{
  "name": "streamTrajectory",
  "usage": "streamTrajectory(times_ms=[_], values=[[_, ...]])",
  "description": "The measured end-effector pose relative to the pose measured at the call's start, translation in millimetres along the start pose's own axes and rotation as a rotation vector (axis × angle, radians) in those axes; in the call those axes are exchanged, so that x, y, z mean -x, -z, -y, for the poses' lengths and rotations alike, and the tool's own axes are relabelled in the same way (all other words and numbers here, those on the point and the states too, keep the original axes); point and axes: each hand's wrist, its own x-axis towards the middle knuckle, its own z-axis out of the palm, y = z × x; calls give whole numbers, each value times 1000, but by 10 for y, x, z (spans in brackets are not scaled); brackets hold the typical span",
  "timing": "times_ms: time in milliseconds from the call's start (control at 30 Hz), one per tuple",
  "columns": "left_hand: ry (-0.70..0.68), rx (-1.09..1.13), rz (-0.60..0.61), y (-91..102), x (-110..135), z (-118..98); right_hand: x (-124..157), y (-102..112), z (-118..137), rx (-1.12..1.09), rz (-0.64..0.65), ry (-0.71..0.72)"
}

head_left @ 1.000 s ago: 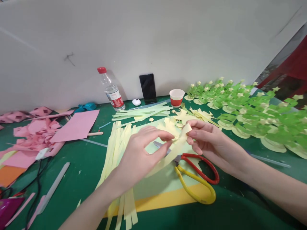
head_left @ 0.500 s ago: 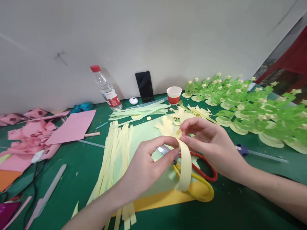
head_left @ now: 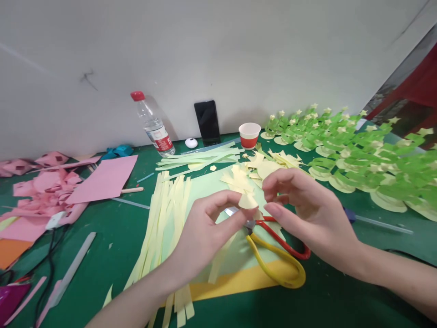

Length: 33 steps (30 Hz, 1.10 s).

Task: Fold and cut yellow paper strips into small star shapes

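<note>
My left hand (head_left: 205, 232) pinches a pale yellow paper strip (head_left: 248, 201) between thumb and fingertips. The strip's folded end sticks up over the fingers, and a tail appears to hang down behind the hand. Just to the right, my right hand (head_left: 317, 218) is apart from the strip, thumb and forefinger spaced with nothing visible between them. Below both hands lie scissors (head_left: 293, 271) with a red and a yellow handle, blades partly hidden. Under them are a light green sheet (head_left: 235, 255) and a yellow-orange sheet (head_left: 235, 284). Cut yellow strips (head_left: 174, 214) lie left of my left hand.
Yellow paper scraps (head_left: 257, 159), a paper cup (head_left: 249, 135), a phone (head_left: 207, 123) and a water bottle (head_left: 155, 125) are toward the wall. Green paper spirals with stars (head_left: 358, 155) crowd the right. Pink paper pieces (head_left: 51, 187) and a glue stick (head_left: 75, 269) lie left.
My right hand has let go of the strip and moved slightly right. The strip's tail has swung from in front of the scissors to the left, behind my left hand.
</note>
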Motion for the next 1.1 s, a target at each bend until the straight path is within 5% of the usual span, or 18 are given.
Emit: streamTrajectory(times_ms=[200,533,833,1100], values=[[15,-31,-90,26,-26,45,2,-15,24,100,181,-34],[21,-114,-122,46,-44,40,-35,-22,60,-35,252,-235],[21,-156,-132,59,-31,27,-17,3,65,22,263,-133],[50,180,-8,46,-41,66,24,64,12,-187,292,35]])
